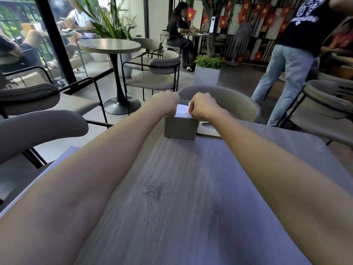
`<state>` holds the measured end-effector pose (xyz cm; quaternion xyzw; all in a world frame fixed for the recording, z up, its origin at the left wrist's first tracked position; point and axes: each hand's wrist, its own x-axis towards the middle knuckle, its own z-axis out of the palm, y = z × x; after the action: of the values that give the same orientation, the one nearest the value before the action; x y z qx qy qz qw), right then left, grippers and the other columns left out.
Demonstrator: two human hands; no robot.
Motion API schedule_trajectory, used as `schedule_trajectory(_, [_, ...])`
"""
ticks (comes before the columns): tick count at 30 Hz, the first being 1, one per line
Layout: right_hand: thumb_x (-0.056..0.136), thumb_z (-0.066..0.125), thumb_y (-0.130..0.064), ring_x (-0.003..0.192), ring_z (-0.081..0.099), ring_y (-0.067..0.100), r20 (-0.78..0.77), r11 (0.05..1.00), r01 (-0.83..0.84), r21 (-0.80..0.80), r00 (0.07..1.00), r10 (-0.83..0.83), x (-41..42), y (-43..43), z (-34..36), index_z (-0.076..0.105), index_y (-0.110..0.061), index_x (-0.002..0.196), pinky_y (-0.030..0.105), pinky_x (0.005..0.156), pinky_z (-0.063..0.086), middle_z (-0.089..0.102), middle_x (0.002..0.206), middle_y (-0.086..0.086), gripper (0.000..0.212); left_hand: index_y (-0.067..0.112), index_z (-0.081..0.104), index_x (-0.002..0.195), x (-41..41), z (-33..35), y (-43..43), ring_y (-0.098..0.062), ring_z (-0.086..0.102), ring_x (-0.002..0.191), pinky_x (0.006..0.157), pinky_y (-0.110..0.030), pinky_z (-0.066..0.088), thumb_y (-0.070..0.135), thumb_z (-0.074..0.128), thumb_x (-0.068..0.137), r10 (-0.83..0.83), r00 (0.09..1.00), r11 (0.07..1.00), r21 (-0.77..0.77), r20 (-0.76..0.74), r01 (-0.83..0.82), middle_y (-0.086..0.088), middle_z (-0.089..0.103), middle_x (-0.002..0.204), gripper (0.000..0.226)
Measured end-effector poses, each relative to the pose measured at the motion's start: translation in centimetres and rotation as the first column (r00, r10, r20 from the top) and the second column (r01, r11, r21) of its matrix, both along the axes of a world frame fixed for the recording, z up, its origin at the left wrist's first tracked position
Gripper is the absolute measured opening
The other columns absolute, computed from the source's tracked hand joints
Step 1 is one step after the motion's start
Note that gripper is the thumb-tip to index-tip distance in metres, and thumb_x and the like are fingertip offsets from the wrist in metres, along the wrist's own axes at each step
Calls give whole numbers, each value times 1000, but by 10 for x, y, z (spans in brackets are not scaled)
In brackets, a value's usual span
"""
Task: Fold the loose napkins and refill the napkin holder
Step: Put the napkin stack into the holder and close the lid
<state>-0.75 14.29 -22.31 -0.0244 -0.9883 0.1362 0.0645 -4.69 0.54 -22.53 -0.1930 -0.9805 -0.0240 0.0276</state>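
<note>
Both hands are curled over the napkin holder (180, 129) at the surface's (181, 197) far end, left hand (165, 104) and right hand (203, 108) pinching the white napkins (181, 111), apparently seating them inside.

On the one wooden tabletop (191, 188) stood one grey napkin holder (180, 129) with white napkins (182, 111) inside, too bunched to count, and two hands reached into it, the left hand (165, 104) and the right hand (205, 107). One flat board (209, 131) lay just beside the holder. Farther off stood one round table (109, 45), one white planter (207, 75) and one person in jeans (290, 60), with many small red flags (264, 11) on the wall
</note>
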Motion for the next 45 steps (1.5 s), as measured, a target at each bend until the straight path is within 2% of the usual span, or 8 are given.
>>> schedule_trajectory(10, [84, 51, 5, 70, 72, 21, 147, 995, -84, 43, 986, 77, 36, 11, 5, 72, -16, 80, 39, 74, 62, 70, 89, 8, 30, 13, 73, 104, 27, -11, -4, -34, 65, 100, 84, -48, 57, 7, 65, 76, -34, 995, 999, 27, 99, 32, -8, 68, 105, 29])
schedule_trajectory(14, [84, 52, 3, 68, 72, 23, 147, 994, -106, 33, 984, 100, 50, 12, 6, 72, -17, 81, 41, 75, 63, 67, 90, 6, 28, 16, 71, 108, 41, -10, -6, -33, 65, 101, 75, -39, 49, 11, 64, 83, -26, 998, 1000, -3, 65, 26, -6, 68, 108, 26])
schedule_trajectory(25, [83, 39, 6, 57, 74, 25, 241, 985, -109, 132, 968, 74, 43, 3, 7, 68, -15, 82, 45, 74, 64, 68, 86, 10, 35, 17, 67, 122, 54, -1, 3, -32, 61, 114, 80, -36, 44, 4, 55, 90, 14, 999, 989, -148, 41, -8, -9, 64, 124, 37])
schedule_trajectory(29, [86, 48, 5, 58, 74, 27, 247, 972, -128, 199, 966, 76, 44, 1, 10, 67, -14, 89, 44, 73, 63, 64, 92, 10, 28, 14, 67, 120, 54, 2, 5, -33, 62, 111, 76, -37, 44, 3, 58, 90, -28, 1000, 980, -196, -13, 25, -11, 62, 125, 33])
schedule_trajectory(33, [89, 66, -16, 61, 72, 22, 181, 957, -120, 263, 981, 73, 44, 7, 14, 68, -12, 91, 40, 73, 62, 67, 89, 7, 4, 13, 63, 128, 48, 3, 2, -33, 49, 118, 81, -38, 45, 20, 72, 88, -72, 992, 972, -232, -102, 47, -12, 48, 127, 41])
schedule_trajectory(38, [76, 72, -67, 96, 50, 26, 170, 947, -116, 299, 983, 67, 42, 8, 18, 68, -29, 95, 41, 87, 49, 42, 112, 0, 43, 22, 59, 136, 41, 8, -1, -32, 42, 130, 99, -41, 44, 48, 74, 85, -31, 999, 967, -252, -22, 24, -8, 48, 138, 59])
schedule_trajectory(40, [73, 69, -74, 98, 55, 24, 262, 958, -115, 263, 964, 44, 40, 7, 16, 72, -29, 100, 43, 91, 52, 53, 114, -4, 52, 22, 61, 135, 40, 12, -1, -31, 50, 128, 95, -39, 46, 48, 74, 85, -8, 999, 972, -235, 32, 15, -5, 55, 138, 58])
schedule_trajectory(45, [87, 65, -40, 82, 72, 20, 437, 958, -117, 262, 899, -10, 39, 8, 23, 71, -26, 116, 33, 75, 57, 72, 99, -1, 34, 24, 61, 133, 46, 15, 6, -30, 61, 116, 96, -44, 53, 30, 69, 88, 37, 991, 942, -336, 127, 7, 1, 61, 132, 46])
